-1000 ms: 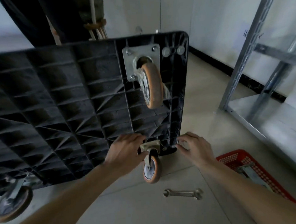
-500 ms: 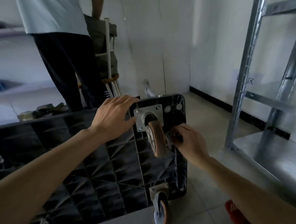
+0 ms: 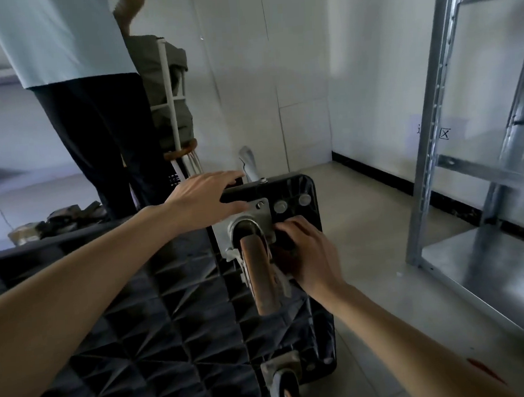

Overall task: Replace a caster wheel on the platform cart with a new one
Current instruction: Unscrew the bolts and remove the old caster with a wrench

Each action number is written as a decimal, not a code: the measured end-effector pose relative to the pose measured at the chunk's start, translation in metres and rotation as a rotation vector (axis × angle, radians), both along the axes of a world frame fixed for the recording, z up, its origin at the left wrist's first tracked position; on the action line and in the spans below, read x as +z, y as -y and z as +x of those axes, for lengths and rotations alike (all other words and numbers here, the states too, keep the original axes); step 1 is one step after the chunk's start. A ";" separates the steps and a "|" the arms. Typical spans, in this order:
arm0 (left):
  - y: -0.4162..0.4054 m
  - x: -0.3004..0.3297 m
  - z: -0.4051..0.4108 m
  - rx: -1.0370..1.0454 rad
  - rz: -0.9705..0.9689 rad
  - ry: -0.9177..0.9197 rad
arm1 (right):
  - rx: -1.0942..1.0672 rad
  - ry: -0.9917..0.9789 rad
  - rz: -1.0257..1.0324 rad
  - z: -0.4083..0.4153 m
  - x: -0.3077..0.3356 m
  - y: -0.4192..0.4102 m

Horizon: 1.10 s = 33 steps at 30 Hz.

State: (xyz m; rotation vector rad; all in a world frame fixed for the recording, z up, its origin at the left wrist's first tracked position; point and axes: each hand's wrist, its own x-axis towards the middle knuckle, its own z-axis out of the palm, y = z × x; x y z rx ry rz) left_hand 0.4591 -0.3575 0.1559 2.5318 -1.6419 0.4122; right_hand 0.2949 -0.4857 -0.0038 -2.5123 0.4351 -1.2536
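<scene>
The platform cart (image 3: pixel 159 345) is tipped up on its side on the tile floor, so its black underside faces the camera, all ribbed plastic in a triangle and grid pattern. Up at the top right corner there's a caster wheel (image 3: pixel 261 272) with a worn orange-brown tread, sitting in a silver metal fork under a square mounting plate (image 3: pixel 257 212) bolted to the deck. 2 round bolt heads sit just beside the plate toward the cart's edge. A 2nd caster (image 3: pixel 284 386) hangs at the bottom corner, partly cut off by the frame edge.

Left hand (image 3: pixel 203 201) is flat on the cart's top edge, fingers straight and spread, thumb lying over the plate's left side. It isn't gripping anything, just pressing on the deck and plate.

Right hand (image 3: pixel 308 254) is tucked in against the right side of the wheel, fingers curled down at the plate's edge by the fork. Can't tell if they've actually got hold of something there, the knuckles hide it.

Behind the cart a person in dark trousers (image 3: pixel 104 141) stands by a stool, and a metal shelving rack (image 3: pixel 435 124) is off to the right.
</scene>
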 end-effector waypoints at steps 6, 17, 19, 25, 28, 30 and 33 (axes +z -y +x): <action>0.009 -0.021 0.010 -0.051 -0.063 0.077 | 0.039 0.102 0.005 0.017 -0.016 0.007; 0.007 -0.022 0.005 -0.028 -0.129 0.114 | 0.092 0.254 -0.044 0.027 -0.024 0.007; 0.007 -0.022 0.004 -0.022 -0.127 0.107 | 0.106 0.249 -0.038 0.026 -0.025 0.008; 0.007 -0.022 0.003 -0.013 -0.128 0.110 | 0.115 0.238 -0.044 0.026 -0.021 0.008; 0.007 -0.024 0.003 -0.011 -0.127 0.113 | 0.133 0.230 -0.007 0.026 -0.022 0.007; 0.007 -0.024 0.004 -0.008 -0.130 0.118 | 0.128 0.243 0.038 0.028 -0.021 0.008; 0.007 -0.024 0.005 -0.008 -0.132 0.126 | 0.170 0.242 0.014 0.028 -0.021 0.007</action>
